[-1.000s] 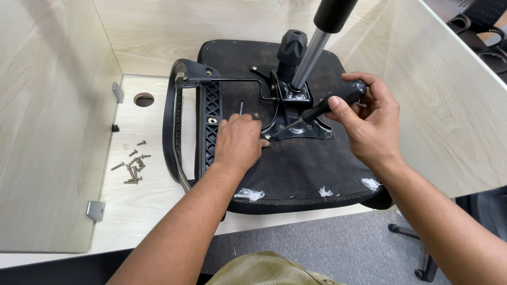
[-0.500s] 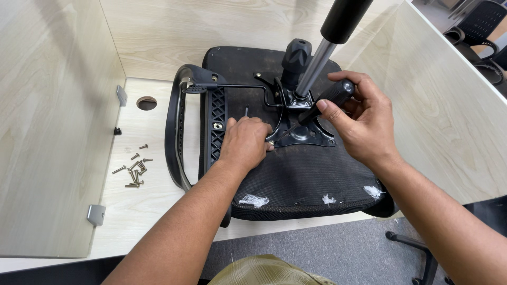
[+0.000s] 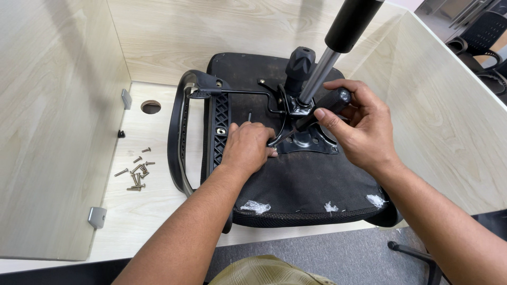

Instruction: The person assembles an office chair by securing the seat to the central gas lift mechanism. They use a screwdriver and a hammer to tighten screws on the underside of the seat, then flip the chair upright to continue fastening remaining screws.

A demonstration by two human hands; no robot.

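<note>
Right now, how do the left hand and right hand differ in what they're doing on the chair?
The left hand lies knuckles-up, low on the upturned seat cushion, fingertips at the metal mounting plate; the right hand is raised, wrapped around a black screwdriver handle. The left hand holds no visible tool; the right hand grips one angled down toward the plate. Both work at the same plate beside the gas-lift column.

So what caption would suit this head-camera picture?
Left hand steadies an upturned chair seat while right hand works a black-handled tool at its metal plate.

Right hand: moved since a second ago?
Barely. The right hand stays on the black handle beside the gas cylinder; only the camera shifts.
</note>
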